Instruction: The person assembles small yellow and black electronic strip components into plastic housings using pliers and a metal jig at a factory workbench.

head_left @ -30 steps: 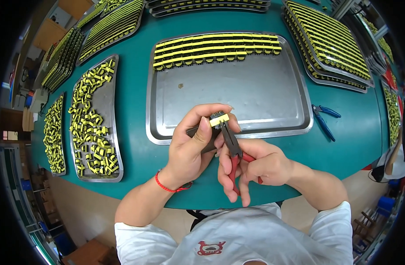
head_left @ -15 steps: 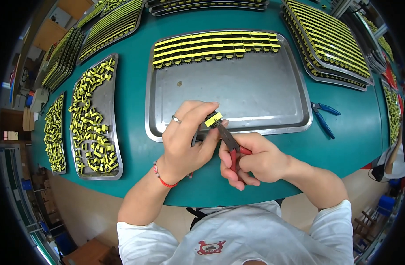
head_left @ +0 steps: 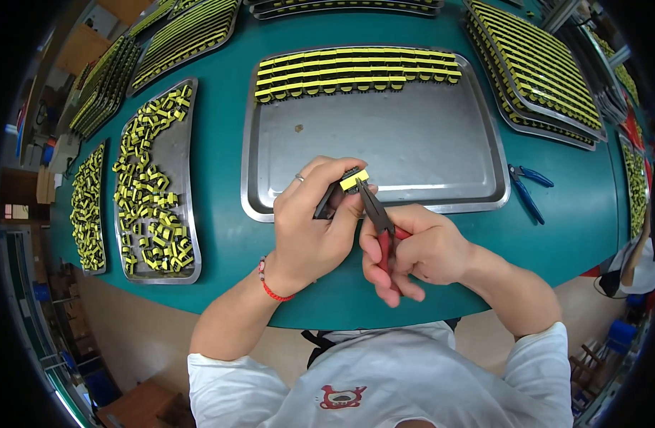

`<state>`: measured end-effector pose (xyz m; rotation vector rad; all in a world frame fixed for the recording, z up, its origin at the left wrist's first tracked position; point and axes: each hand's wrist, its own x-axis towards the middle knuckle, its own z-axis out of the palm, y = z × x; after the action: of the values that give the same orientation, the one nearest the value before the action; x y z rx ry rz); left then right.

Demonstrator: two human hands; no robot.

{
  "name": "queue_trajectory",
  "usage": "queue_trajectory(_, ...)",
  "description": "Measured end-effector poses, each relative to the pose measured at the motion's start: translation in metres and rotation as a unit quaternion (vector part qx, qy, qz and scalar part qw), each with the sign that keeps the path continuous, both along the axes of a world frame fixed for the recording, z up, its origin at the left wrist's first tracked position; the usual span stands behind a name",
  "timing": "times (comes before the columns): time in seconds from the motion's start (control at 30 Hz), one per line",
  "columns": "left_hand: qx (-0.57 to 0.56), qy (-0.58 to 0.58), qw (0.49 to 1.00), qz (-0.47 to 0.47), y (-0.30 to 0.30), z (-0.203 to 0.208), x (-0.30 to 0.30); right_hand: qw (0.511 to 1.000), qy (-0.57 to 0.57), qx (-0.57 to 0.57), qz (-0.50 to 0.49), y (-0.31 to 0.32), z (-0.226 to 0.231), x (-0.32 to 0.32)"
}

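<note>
Over the near edge of the steel tray (head_left: 384,157), my left hand (head_left: 313,221) is closed, pinching a small transformer (head_left: 354,180) with a yellow-taped body and black pinned ends. Some dark, flat thing (head_left: 326,203) also shows between that hand's fingers and palm; its kind is unclear. My right hand (head_left: 424,250) grips long-nose pliers (head_left: 376,212) by their red handles. The plier tips meet the transformer at its near side, and whether they pinch a pin cannot be made out. Several rows of similar transformers (head_left: 356,71) line the tray's far end.
Loose transformers (head_left: 153,192) fill much of a narrow tray (head_left: 188,178) on the left, with another such tray (head_left: 88,210) beyond it. Blue-handled cutters (head_left: 529,191) lie right of the middle tray. Stacked full trays (head_left: 534,71) stand at the far right.
Both hands, with the transformer and pliers, sit slightly higher and further right in the picture. The trays have shifted a little as the view moved. Both grips stay the same.
</note>
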<state>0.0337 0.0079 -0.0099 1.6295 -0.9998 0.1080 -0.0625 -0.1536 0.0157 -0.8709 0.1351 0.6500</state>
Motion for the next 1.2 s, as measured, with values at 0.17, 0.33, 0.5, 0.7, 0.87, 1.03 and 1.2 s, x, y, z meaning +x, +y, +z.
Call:
queue_trajectory(0.17, 0.007, -0.007, 1.000, 0.003, 0.000, -0.001, -0.002, 1.000, -0.007, -0.020, 0.019, -0.006, -0.006, 0.000)
queue_trajectory(0.33, 0.005, 0.049, 0.999, 0.018, 0.003, -0.001, -0.002, 0.999, -0.001, 0.018, 0.035, -0.007, 0.002, -0.001)
queue_trajectory(0.5, -0.019, 0.018, 0.999, 0.035, -0.001, -0.004, 0.001, 0.996, -0.006, 0.022, 0.086, -0.011, 0.002, -0.001)
queue_trajectory(0.7, -0.025, 0.005, 0.999, 0.024, -0.002, -0.005, 0.000, 0.999, 0.006, 0.019, 0.049, -0.007, 0.002, -0.001)
queue_trajectory(0.87, -0.011, 0.046, 0.999, 0.016, -0.003, -0.011, -0.003, 0.999, 0.004, -0.026, 0.033, -0.007, 0.000, 0.000)
queue_trajectory(1.03, -0.043, 0.000, 0.999, 0.018, -0.003, -0.009, -0.003, 0.998, -0.001, -0.035, 0.046, -0.005, 0.004, 0.000)
queue_trajectory(1.2, -0.044, 0.055, 0.998, 0.002, -0.005, -0.013, -0.004, 0.999, -0.008, -0.044, 0.031, -0.007, 0.002, -0.002)
